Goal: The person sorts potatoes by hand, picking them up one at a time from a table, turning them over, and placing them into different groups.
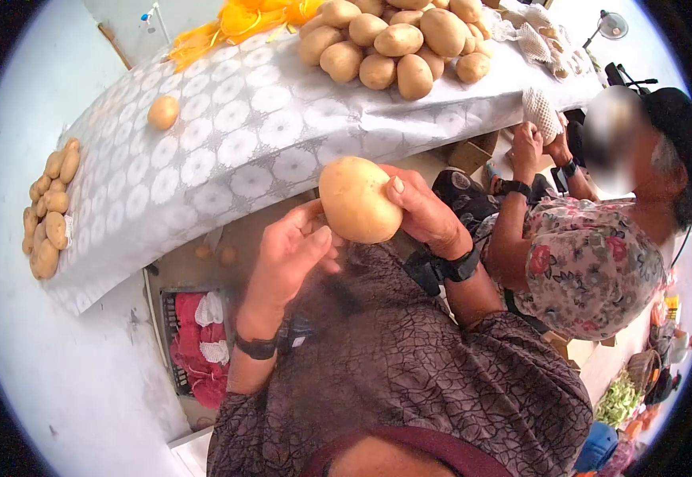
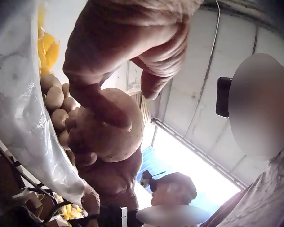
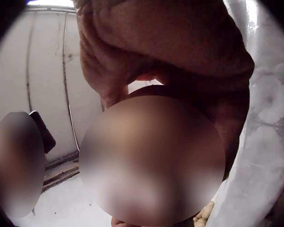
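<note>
A large round potato (image 1: pixel 359 199) is held up in front of the chest, over the lap. My right hand (image 1: pixel 429 208) grips it from the right, thumb on the near side and fingers around behind. On the other side, my left hand (image 1: pixel 286 258) is close by with its thumb off the potato. In the left wrist view, fingers of the left hand (image 2: pixel 125 47) reach across the potato (image 2: pixel 120 125) and its thumb stands apart from it. Blurring covers most of what the right hand (image 3: pixel 165 47) holds in the right wrist view.
A patterned cloth covers the table (image 1: pixel 227 143). On it are a potato heap (image 1: pixel 398 44), a single potato (image 1: pixel 163 112), a row of potatoes (image 1: pixel 52 207) and yellow netting (image 1: pixel 243 24). A black crate (image 1: pixel 167 342) stands below. Another person (image 1: pixel 584 262) sits at right, holding a white net (image 1: pixel 538 115).
</note>
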